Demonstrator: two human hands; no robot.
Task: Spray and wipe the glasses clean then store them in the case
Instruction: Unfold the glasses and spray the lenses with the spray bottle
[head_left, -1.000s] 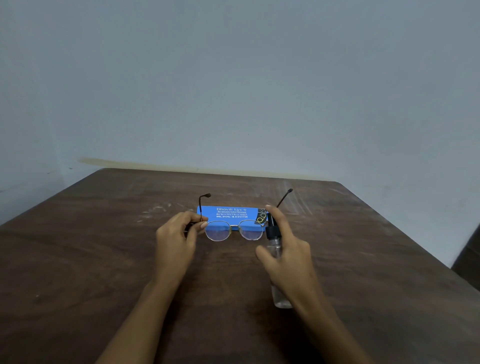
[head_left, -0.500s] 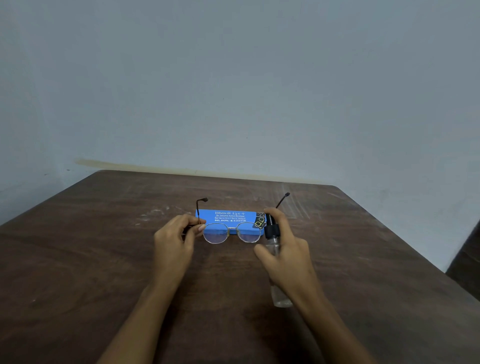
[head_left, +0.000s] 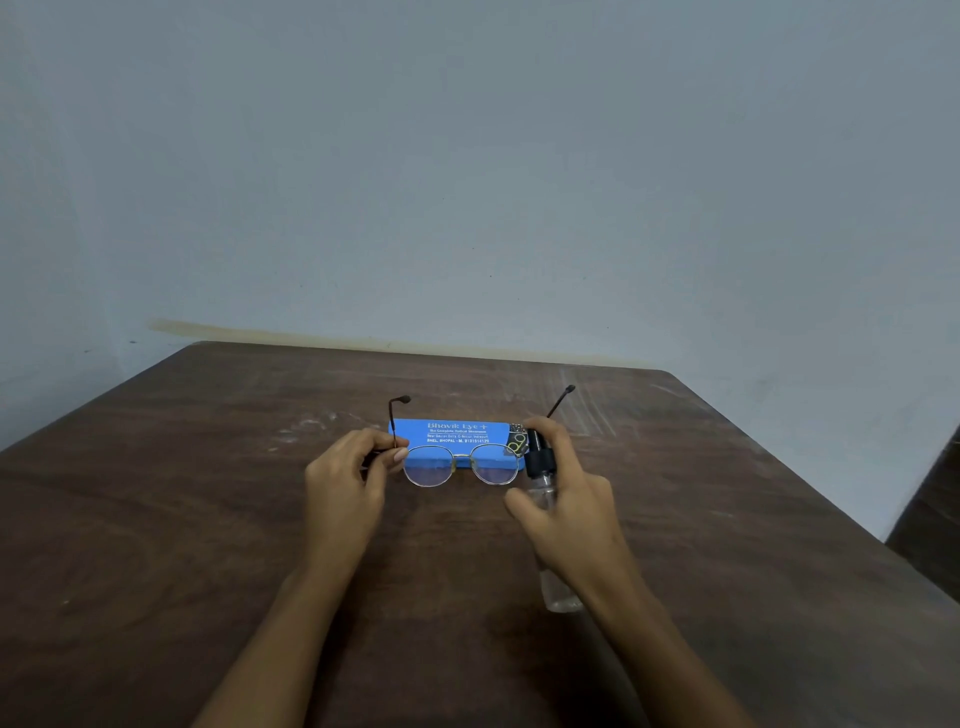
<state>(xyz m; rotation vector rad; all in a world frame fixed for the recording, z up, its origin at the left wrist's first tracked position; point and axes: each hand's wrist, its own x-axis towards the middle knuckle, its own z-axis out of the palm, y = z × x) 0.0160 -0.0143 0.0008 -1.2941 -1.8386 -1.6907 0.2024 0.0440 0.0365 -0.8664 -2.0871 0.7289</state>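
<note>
Glasses (head_left: 460, 465) are held low over the table (head_left: 156, 519), just in front of the blue case (head_left: 447, 434). The lenses face the person and both temples are unfolded, pointing away over the case. The left hand (head_left: 345, 483) pinches the frame at its left end, by the hinge, with thumb and curled fingers. The right hand (head_left: 571, 499) is wrapped round a small clear spray bottle (head_left: 561, 597), which is tilted so that its black pump head sits just beside the right lens, with the index finger arched over the top of it.

Little has shifted over the last second. The glasses and the bottle keep nearly the same places, but the index finger, raised clear above the pump a second ago, has come down close onto it. That reads as the spraying step, with a press likely under way or about to come; no mist can be seen on the lenses.

The case lies closed on the table behind the glasses. No wiping cloth is in view, so wiping and storing appear still ahead.
</note>
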